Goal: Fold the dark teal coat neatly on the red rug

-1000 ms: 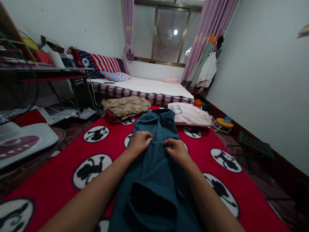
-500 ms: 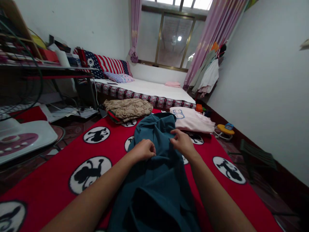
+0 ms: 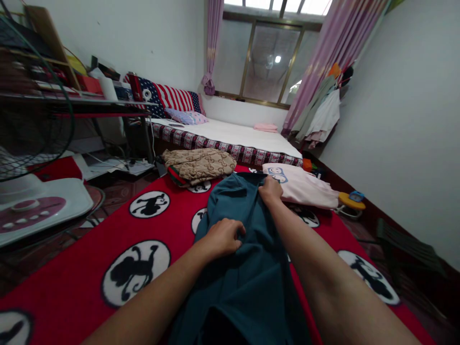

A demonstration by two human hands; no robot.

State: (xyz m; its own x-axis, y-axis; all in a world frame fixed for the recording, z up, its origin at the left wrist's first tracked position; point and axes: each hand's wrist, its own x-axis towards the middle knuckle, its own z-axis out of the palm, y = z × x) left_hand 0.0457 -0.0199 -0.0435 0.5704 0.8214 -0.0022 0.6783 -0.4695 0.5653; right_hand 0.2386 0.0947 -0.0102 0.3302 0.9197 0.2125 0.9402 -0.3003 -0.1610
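A dark teal garment [image 3: 247, 282] lies lengthwise in front of me, its near end gaping in a dark opening and its surface wrinkled. My right hand [image 3: 271, 189] is closed on the cloth at the far right edge, close to the garment's dark far rim. Lower down, my left hand [image 3: 224, 237] lies over the middle of the garment with curled fingers, pinching the fabric; the fingertips are partly hidden. Beneath it all spreads a red blanket [image 3: 104, 225] with black-and-white monkey figures in round patches.
A folded brown patterned garment [image 3: 201, 165] lies at the far left of the blanket, a folded pale pink one [image 3: 305, 187] at the far right. Behind stands a bed [image 3: 230, 132]. A cluttered desk [image 3: 82, 103] is left, a yellow stool [image 3: 352, 201] right.
My right hand has moved away from me to the garment's far edge and closed on it. My left hand has shifted slightly. The far part of the garment looks smoother, and the view has turned slightly left.
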